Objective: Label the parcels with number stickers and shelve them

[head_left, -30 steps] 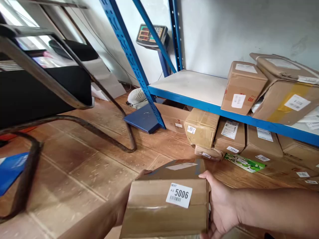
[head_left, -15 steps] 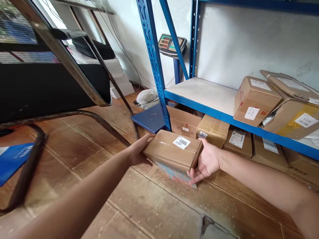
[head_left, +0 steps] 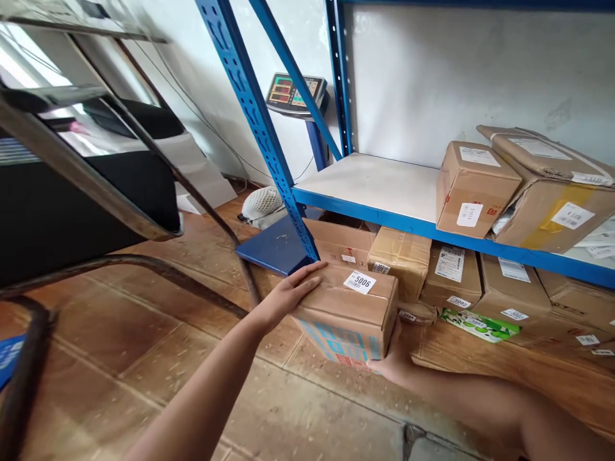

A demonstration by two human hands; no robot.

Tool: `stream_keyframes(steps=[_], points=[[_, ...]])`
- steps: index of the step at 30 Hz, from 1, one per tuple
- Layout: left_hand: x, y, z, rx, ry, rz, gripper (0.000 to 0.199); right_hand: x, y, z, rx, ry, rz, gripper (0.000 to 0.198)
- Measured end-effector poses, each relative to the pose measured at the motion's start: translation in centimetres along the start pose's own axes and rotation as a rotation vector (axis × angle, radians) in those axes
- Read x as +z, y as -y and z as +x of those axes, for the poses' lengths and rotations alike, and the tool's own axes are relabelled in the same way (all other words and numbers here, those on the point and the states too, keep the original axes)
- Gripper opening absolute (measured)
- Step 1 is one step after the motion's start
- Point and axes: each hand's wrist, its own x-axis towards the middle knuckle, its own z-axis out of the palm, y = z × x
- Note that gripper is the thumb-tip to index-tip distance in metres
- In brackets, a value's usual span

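Observation:
Between my hands is a cardboard box (head_left: 343,314) with a white 5006 label on its top and blue and red print on the side facing me. My left hand (head_left: 291,294) lies over its top left edge, fingers stretched along the top. At the lower right corner, my right hand (head_left: 396,362) grips the box, with its thumb on the near side and other fingers partly hidden behind. An open carton (head_left: 339,240) and a taped carton (head_left: 401,256) stand just beyond it.
A blue shelf rack (head_left: 365,208) carries two cartons at right, with several labelled boxes underneath. Left of its post are a scale platform (head_left: 276,243) and its display (head_left: 295,93). A metal-framed chair (head_left: 96,186) stands at left. A green printed packet (head_left: 480,323) lies by the lower boxes.
The box has tipped so its printed side shows more. My left hand has moved onto its top, and my right hand has shifted lower. The view has swung right.

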Motion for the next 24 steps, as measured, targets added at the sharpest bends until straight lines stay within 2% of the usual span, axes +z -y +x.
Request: stream_keyframes(steps=[2, 6, 9, 13, 16, 19, 21, 24], points=[[-0.6, 0.4, -0.8, -0.027, -0.023, 0.002, 0.083, -0.1, 0.9, 0.8, -0.012, 0.001, -0.07, 0.108], [-2.2, 0.6, -1.4, -0.124, -0.11, -0.01, 0.107, -0.4, 4.0, 2.7, 0.094, 0.053, -0.208, 0.095], [-3.5, 0.5, -1.1, -0.188, -0.194, -0.033, 0.123, 0.8, 6.3, 3.9, 0.165, 0.081, -0.222, 0.089], [-4.7, 0.6, -0.1, -0.197, -0.309, -0.057, 0.128, 2.8, 7.8, 5.2, 0.205, 0.091, -0.201, 0.09], [-4.7, 0.4, 1.4, -0.134, -0.334, -0.085, 0.126, 4.2, 7.6, 5.6, 0.217, 0.063, -0.155, 0.092], [-4.0, -0.4, 3.2, -0.071, -0.321, -0.172, 0.12, 5.9, 6.9, 5.7, 0.209, -0.033, -0.048, 0.098], [-3.4, -1.0, 4.3, -0.034, -0.366, -0.22, 0.107, 6.8, 6.7, 6.1, 0.195, -0.093, 0.017, 0.105], [-2.4, -2.1, 5.9, 0.015, -0.504, -0.183, 0.078, 7.2, 7.5, 7.5, 0.187, -0.125, 0.053, 0.111]])
